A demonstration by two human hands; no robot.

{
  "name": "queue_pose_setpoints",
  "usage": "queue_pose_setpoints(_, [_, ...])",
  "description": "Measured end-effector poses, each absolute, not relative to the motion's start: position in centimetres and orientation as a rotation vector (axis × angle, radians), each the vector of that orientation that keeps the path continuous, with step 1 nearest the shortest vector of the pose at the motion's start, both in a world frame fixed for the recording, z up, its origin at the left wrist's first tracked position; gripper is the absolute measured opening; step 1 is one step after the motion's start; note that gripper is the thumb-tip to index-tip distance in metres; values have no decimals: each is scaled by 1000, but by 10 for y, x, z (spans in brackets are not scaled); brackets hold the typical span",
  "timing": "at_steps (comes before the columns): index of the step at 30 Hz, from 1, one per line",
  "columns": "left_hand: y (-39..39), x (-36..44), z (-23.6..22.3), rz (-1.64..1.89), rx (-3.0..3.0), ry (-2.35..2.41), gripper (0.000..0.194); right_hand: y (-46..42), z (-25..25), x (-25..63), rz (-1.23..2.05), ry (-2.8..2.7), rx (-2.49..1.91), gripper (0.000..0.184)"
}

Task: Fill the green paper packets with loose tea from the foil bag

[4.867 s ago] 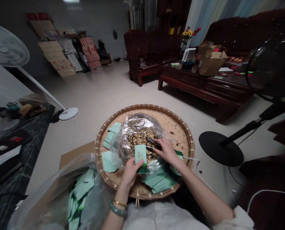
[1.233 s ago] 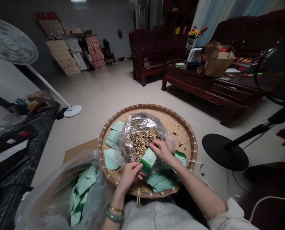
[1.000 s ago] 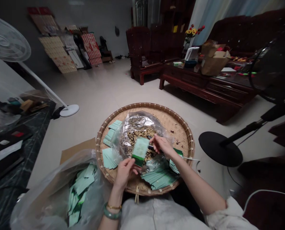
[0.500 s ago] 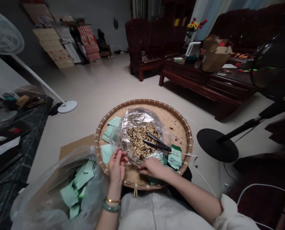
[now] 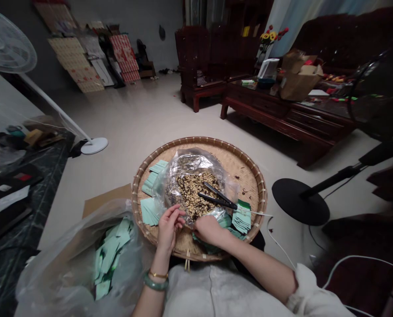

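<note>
A round woven bamboo tray (image 5: 249, 176) sits in front of me. On it lies a clear plastic bag (image 5: 196, 156), spread wide around a heap of dark and pale dried bits (image 5: 191, 191). A black hair straightener (image 5: 218, 198) with a white cord rests on the heap, its arms apart. My left hand (image 5: 170, 224) hovers by the bag's near left edge, fingers loosely bent and apart, nothing visible in them. At the near edge of the heap, my right hand (image 5: 209, 230) is closed, fingertips pointing down; what they grip is hidden.
Green packets (image 5: 241, 216) are stacked at the tray's right, with pale green ones (image 5: 149, 211) at its left. A large plastic bag (image 5: 64, 264) holds more green packets. A white fan (image 5: 94, 145) and a black fan base (image 5: 300, 200) flank the tray; a wooden table (image 5: 269, 108) stands beyond.
My left hand has moved right and a little nearer my right hand. The right hand has shifted slightly toward the heap. Packets in the large bag at the left lie differently.
</note>
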State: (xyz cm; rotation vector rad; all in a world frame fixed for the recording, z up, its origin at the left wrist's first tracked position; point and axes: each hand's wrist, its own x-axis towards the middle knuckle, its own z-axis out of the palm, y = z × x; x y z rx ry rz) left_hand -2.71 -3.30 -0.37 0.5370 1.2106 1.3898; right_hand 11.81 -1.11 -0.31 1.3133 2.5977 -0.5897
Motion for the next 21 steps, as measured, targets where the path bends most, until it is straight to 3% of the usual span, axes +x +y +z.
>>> queue_pose_setpoints(3, [-33, -29, -5, 1382, 582, 1268, 39, -4, -5, 125, -835, 2699, 1354, 16])
queue_pose_setpoints(6, [-33, -31, -5, 1373, 683, 1357, 38, 8, -2, 136, -1460, 2778, 1526, 14])
queue_pose_setpoints(9, [-32, -28, -4, 1322, 803, 1347, 38, 18, 0, 146, -2153, 2511, 1679, 24])
queue_pose_setpoints(12, [-31, -22, -3, 1250, 870, 1250, 45, 22, -2, 149, -2569, 2236, 1693, 33])
queue_pose_setpoints(17, [-29, -14, 0, 1232, 868, 1287, 55, 19, -6, 149, -2513, 2359, 1794, 23])
queue_pose_setpoints(19, [-28, -12, 1, 1268, 854, 1332, 53, 17, -1, 151, -2198, 2673, 1875, 22])
queue_pose_setpoints(21, [-28, -11, 1, 1294, 863, 1368, 48, 15, 8, 153, -1709, 3056, 1823, 31])
